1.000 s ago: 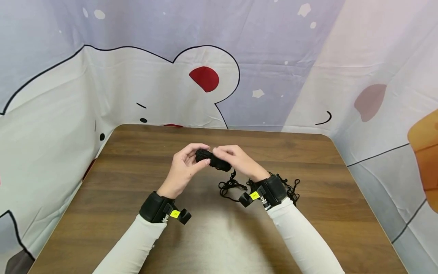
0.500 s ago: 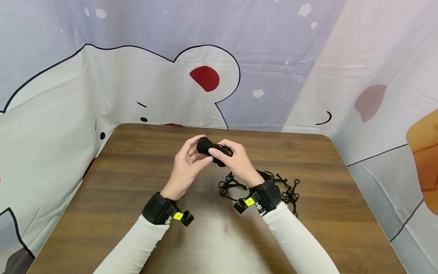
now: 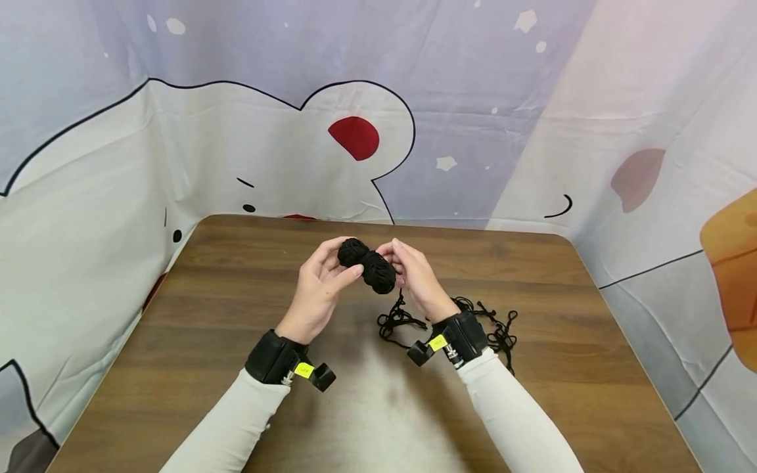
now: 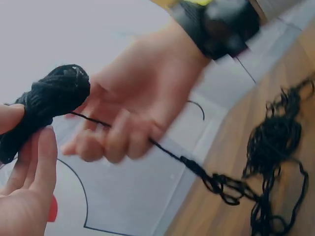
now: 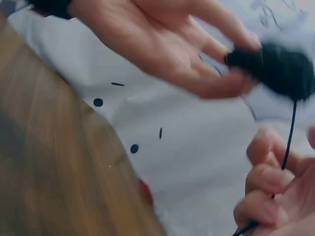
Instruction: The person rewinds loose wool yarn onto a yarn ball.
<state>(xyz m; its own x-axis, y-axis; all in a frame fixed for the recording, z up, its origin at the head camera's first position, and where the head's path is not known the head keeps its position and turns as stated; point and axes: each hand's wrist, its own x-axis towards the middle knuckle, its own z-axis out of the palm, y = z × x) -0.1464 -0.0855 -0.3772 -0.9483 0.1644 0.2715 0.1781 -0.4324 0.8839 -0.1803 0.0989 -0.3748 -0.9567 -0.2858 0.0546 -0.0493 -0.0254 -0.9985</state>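
Observation:
A bundle of black cord (image 3: 378, 272), wound tight and narrow at its waist, is held above the table. My left hand (image 3: 316, 289) pinches its waist between thumb and fingers, as the left wrist view also shows. My right hand (image 3: 418, 279) is just right of the bundle, its fingers curled round a single strand (image 4: 167, 151) that runs out of the wound cord (image 4: 54, 93). In the left wrist view the strand passes through those fingers down to the loose, tangled cord on the table. The right wrist view shows the bundle (image 5: 280, 69) blurred.
Loose tangled black cord (image 3: 399, 320) lies on the wooden table (image 3: 248, 276) below the right hand, and more of it (image 3: 501, 335) spreads past the right wrist. A printed fabric curtain (image 3: 461, 118) stands behind the table and along its sides.
The right hand had its thumb across the bundle half a second ago; now it is off to the right side with the strand. The left hand keeps its pinch on the bundle.

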